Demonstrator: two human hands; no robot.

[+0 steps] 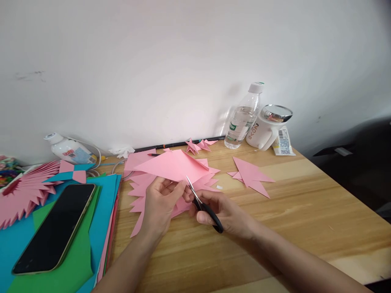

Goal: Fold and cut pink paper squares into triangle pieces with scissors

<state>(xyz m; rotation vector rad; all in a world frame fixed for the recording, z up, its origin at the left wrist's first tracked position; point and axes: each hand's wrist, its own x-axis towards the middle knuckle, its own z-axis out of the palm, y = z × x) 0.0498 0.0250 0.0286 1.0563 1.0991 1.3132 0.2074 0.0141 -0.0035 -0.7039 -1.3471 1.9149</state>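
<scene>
A sheet of pink paper with a folded right edge is pinched along its near edge by my left hand. My right hand grips a pair of black-handled scissors, whose blades point up and left at the near edge of the sheet, close to my left fingertips. Whether the blades are on the paper or just beside it I cannot tell. Beneath the sheet and my hands lie several pink paper pieces with pointed edges. More pink pointed pieces lie to the right on the wooden table.
On the left, a black phone rests on green and blue paper, near a pleated pink paper piece and a tipped white bottle. By the wall stand a water bottle, a white mug and a small packet.
</scene>
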